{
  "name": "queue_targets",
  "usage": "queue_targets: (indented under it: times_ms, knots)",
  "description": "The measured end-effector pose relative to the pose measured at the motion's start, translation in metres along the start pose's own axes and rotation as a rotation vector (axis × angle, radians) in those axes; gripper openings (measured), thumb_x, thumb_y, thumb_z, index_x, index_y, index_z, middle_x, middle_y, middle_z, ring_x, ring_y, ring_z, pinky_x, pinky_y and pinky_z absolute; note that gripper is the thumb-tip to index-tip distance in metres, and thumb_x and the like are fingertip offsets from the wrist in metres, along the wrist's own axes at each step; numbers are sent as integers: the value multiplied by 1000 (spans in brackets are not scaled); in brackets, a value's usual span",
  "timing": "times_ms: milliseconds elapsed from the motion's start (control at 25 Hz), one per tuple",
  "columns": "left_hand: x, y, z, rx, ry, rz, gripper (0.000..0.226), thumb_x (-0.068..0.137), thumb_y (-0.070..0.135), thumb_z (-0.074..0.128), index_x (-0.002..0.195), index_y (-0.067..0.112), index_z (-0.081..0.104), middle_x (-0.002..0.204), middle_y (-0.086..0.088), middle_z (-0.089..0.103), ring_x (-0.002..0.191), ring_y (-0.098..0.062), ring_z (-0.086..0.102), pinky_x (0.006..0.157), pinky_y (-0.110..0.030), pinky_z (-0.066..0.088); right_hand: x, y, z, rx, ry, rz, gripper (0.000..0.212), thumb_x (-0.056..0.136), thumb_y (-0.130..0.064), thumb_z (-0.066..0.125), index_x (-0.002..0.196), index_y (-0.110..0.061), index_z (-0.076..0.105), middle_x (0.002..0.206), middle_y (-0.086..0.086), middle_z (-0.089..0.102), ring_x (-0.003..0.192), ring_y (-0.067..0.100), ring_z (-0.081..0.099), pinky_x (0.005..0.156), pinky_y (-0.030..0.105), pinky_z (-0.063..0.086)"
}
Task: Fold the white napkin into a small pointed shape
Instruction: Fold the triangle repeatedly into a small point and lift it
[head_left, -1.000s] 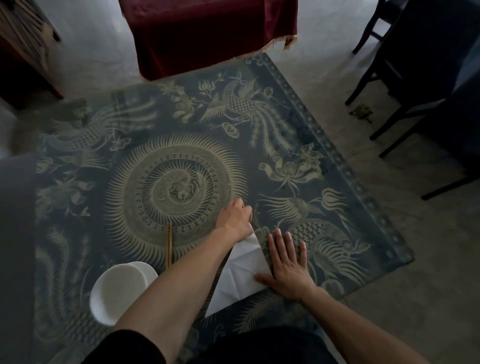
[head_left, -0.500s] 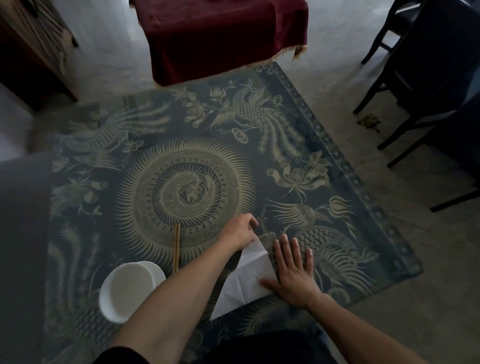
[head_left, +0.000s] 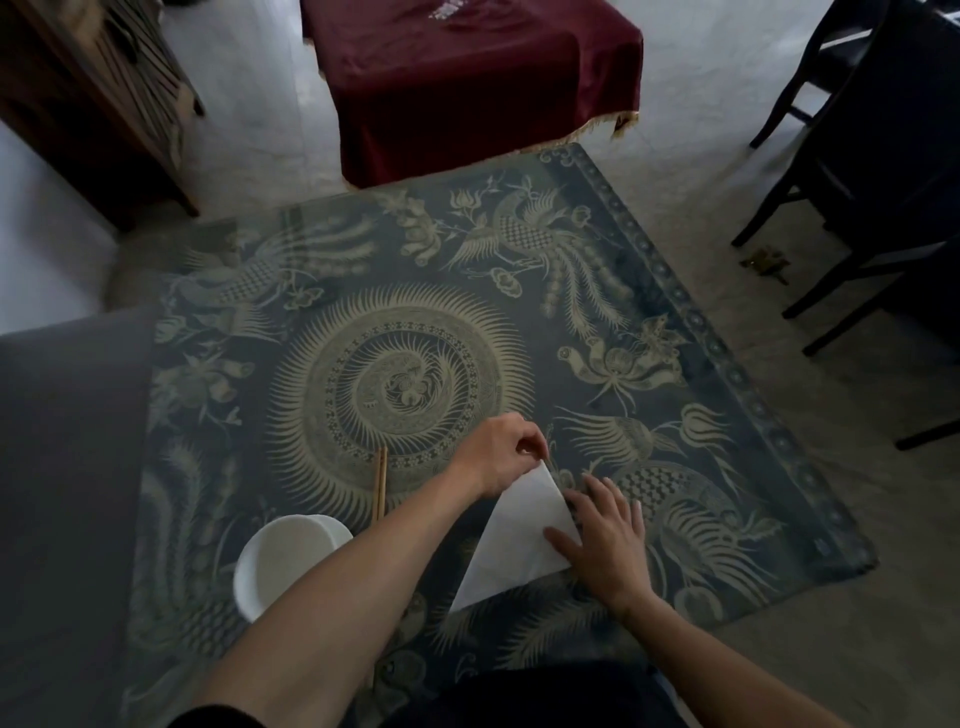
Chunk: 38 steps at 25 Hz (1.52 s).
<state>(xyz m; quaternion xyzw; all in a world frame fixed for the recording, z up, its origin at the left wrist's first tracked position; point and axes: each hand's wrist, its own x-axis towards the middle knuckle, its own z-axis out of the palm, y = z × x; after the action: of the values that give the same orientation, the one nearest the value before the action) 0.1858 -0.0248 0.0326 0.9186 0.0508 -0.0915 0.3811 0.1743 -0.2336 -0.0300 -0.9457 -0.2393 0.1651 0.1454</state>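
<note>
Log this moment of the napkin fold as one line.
left hand pinching tip | white napkin triangular, flat on table | right hand pressing right edge

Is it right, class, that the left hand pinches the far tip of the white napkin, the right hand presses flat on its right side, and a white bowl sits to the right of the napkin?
One detail is wrong. The head view shows the white bowl to the left of the white napkin, near the chopsticks. The left hand does pinch the far tip, and the right hand presses flat on its right side.
</note>
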Motion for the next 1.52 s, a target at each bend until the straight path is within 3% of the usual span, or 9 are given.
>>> queue_targets:
  times_ms: [120, 280, 440, 600, 760, 960, 1160, 1520]
  knots:
    - [-15, -2, -5, -31, 43, 21, 11, 82, 11, 75, 87, 21, 73, 90, 4, 63, 84, -13, 63, 79, -33, 54, 13, -4, -6, 1, 39, 2, 36, 82, -51, 67, 113, -33, 64, 133, -7, 50, 129, 21, 33, 112, 48, 21]
    - [-41, -5, -9, -68, 124, 17, 13, 81, 11, 77, 89, 20, 74, 88, 10, 61, 80, -3, 59, 74, -20, 49, 16, -4, -7, -63, 11, -79, 29, 80, -46, 69, 104, -32, 66, 108, -10, 59, 108, 20, 48, 101, 44, 33]
    - [-76, -13, 7, -86, 114, 19, 16, 79, 11, 79, 89, 23, 73, 91, 9, 64, 81, -3, 61, 73, -24, 53, 4, 3, -3, -17, 70, -181, 32, 68, -30, 83, 95, -30, 65, 87, -10, 61, 84, 22, 57, 80, 42, 44]
    - [-102, -18, 21, -31, 154, 40, 17, 80, 17, 79, 92, 23, 70, 87, 14, 59, 78, 0, 56, 69, -17, 45, -1, 6, -3, 24, 95, -227, 26, 73, -27, 77, 95, -31, 64, 88, -11, 62, 83, 19, 58, 76, 38, 42]
    - [-120, -23, 29, 60, 157, 64, 19, 80, 19, 79, 93, 25, 68, 87, 14, 60, 78, 2, 50, 66, -5, 34, -7, 9, 1, 32, 144, -294, 18, 78, -35, 52, 93, -31, 62, 89, -13, 60, 82, 16, 58, 77, 34, 38]
    - [-139, -31, 43, 142, 148, 53, 18, 80, 22, 77, 94, 26, 68, 88, 12, 63, 81, -3, 52, 63, -13, 37, -9, 11, 4, 37, 150, -301, 26, 70, -21, 73, 93, -28, 64, 90, -10, 61, 83, 20, 58, 73, 36, 41]
    - [-154, -40, 64, 204, 122, 41, 15, 80, 24, 75, 90, 28, 65, 86, 11, 61, 81, -9, 55, 58, -18, 35, -15, 21, 9, -20, 156, -387, 23, 78, -28, 53, 98, -27, 65, 95, -9, 62, 84, 19, 58, 74, 33, 36]
    - [-169, -68, 82, 315, 136, -21, 4, 82, 26, 69, 85, 26, 66, 85, 11, 57, 79, -12, 57, 58, -20, 37, -26, 33, 10, -56, 125, -501, 33, 80, -29, 56, 112, -24, 64, 112, -5, 60, 98, 21, 58, 79, 37, 44]
